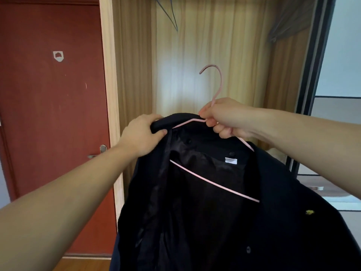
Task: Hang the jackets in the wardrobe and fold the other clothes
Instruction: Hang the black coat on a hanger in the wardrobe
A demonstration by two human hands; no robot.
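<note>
A dark navy jacket (214, 212) hangs on a pink wire hanger (217, 85) in front of the open wooden wardrobe (195, 65). My left hand (142, 133) grips the jacket's collar at its left shoulder. My right hand (224, 118) holds the hanger at the base of its hook, which points up and left, below the rail level. The jacket is open toward me, showing its shiny lining, a white label and the hanger's lower bar. The wardrobe rail is out of view.
A red door (52, 94) with a metal handle stands to the left of the wardrobe. A dark wire hanger (172, 14) hangs at the wardrobe's top, and a grey garment (289, 20) at its upper right. A dark sliding-door frame (310, 75) borders the right.
</note>
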